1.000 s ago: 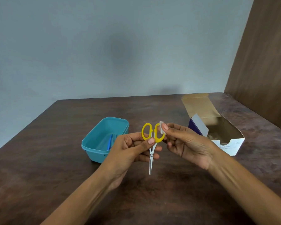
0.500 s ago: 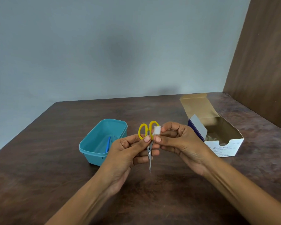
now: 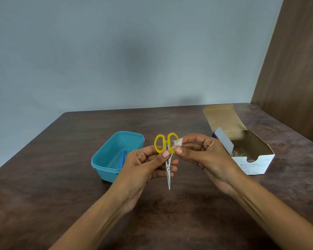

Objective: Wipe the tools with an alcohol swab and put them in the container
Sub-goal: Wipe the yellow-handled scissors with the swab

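Dark brown wooden table (image 3: pixel 43 204) against a plain grey wall, wood panel at far right. Left hand (image 3: pixel 143 166) holds small yellow-handled scissors with steel blades (image 3: pixel 167 159) above the table, grip closed around the shank just below the finger loops, thumb on top, blade tips pointing down toward the near edge. Right hand (image 3: pixel 202 156) pinches a small white alcohol swab (image 3: pixel 177 143) between thumb and fingers, narrow grip, swab pressed on the right yellow loop. Teal plastic rectangular container (image 3: pixel 105 159) sits on the table just left of the hands, with a thin blue tool (image 3: pixel 122 160) lying inside. Open white cardboard alcohol swab box (image 3: pixel 251 163) stands at the right, flap up.

Step in hand looks like wiping the handle. To do it well: keep the left grip firm and steady so the scissors don't swing, run the swab round the whole loop, inner rim too, then the other loop. Shift the left hold afterwards so the covered shank gets wiped. On the blades, wipe from pivot toward the tips, fingers off the edge. Drop-in is short: the container is close on the left.
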Demonstrator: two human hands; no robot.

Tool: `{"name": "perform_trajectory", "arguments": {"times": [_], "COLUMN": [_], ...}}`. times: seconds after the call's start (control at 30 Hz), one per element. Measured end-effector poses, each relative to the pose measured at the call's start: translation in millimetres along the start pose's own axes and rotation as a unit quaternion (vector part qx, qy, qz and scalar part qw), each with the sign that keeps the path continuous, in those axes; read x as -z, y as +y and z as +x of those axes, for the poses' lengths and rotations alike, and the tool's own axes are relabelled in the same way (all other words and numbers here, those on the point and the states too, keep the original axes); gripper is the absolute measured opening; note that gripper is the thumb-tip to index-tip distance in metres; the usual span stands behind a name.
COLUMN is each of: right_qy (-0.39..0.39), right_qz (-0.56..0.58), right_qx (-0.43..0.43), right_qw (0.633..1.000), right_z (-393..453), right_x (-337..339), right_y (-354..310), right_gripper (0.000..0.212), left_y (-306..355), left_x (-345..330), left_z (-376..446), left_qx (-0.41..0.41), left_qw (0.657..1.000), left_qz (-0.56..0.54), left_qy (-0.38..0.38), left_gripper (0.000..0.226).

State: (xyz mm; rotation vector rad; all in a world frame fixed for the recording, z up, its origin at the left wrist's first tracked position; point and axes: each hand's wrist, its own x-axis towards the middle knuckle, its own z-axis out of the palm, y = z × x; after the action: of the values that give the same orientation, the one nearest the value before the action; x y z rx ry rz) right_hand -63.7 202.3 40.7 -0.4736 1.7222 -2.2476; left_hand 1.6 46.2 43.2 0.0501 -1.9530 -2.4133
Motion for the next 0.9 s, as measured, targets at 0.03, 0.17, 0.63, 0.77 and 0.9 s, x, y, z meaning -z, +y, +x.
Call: {"name": "perform_trajectory", "arguments": {"times": [0.03,0.17,0.63,0.77,0.9], "right_qy": [-0.003,0.001,0.013,-0.009,-0.040], "right_qz": [-0.010,-0.037,-0.081,-0.157,-0.202], "right_qx": [0.007,0.029,0.028,0.059,0.061], "right_qw": [1.000,0.999,0.996,0.986,0.977], "right_z": [-0.7,-1.1,5.5,7.7,10.3], "right_x": [-0.9,-1.0,14.2,16.8,21.1], "right_y": [0.4,-0.3,-7.0,-4.3,-3.1], "right_gripper": [0.034,0.031,0.012,0.019,0.017], "left_y": [-0.2,0.3,-3.8,-2.7,-4.9], "left_x": [0.3,2.0,10.2,15.1,19.0], "left_z": [-0.3,1.1,6.6,7.7,9.2], "left_qx": [-0.001,0.006,-0.077,-0.098,-0.078], "left_qw": [1.000,1.000,0.974,0.947,0.942], "left_qz": [0.000,0.013,0.208,0.296,0.316], "left_qy": [0.002,-0.003,-0.041,-0.072,-0.086], "left_gripper": [0.026,0.024,0.020,0.017,0.019]}}
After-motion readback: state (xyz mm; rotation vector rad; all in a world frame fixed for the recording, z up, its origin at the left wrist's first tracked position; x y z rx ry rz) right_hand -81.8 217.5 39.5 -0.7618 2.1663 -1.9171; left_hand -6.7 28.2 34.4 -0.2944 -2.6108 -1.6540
